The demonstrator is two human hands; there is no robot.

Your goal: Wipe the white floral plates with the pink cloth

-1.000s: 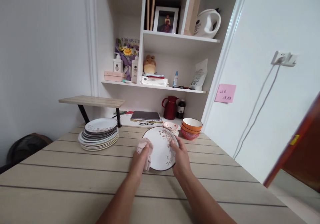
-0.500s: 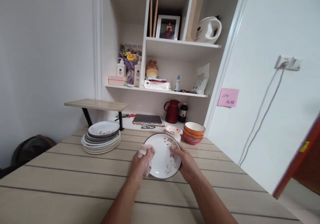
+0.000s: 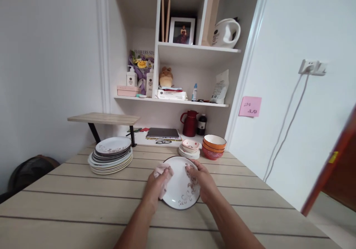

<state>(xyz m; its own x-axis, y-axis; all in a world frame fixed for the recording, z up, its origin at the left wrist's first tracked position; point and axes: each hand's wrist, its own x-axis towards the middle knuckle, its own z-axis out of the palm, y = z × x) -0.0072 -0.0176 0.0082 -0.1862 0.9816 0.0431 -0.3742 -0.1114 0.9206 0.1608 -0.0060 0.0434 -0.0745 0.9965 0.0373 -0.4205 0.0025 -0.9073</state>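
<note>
A white plate (image 3: 176,186) with a dark rim and brown floral pattern is held tilted above the wooden table, between my two hands. My left hand (image 3: 155,186) is closed on a pale pink cloth (image 3: 164,176), which it presses against the plate's left edge. On the opposite side, my right hand (image 3: 201,176) grips the plate's rim, thumb over the flowers and the other fingers mostly hidden behind it.
A stack of plates (image 3: 111,160) stands at the table's left, beside a small raised shelf (image 3: 105,118). Behind the held plate are small dishes (image 3: 189,150) and stacked bowls (image 3: 213,147). A red jug (image 3: 190,124) and a laptop (image 3: 163,133) rest at the back.
The plate has come lower and a little closer, with both hands following, and its pattern has turned slightly clockwise. The whole view has shifted slightly.
</note>
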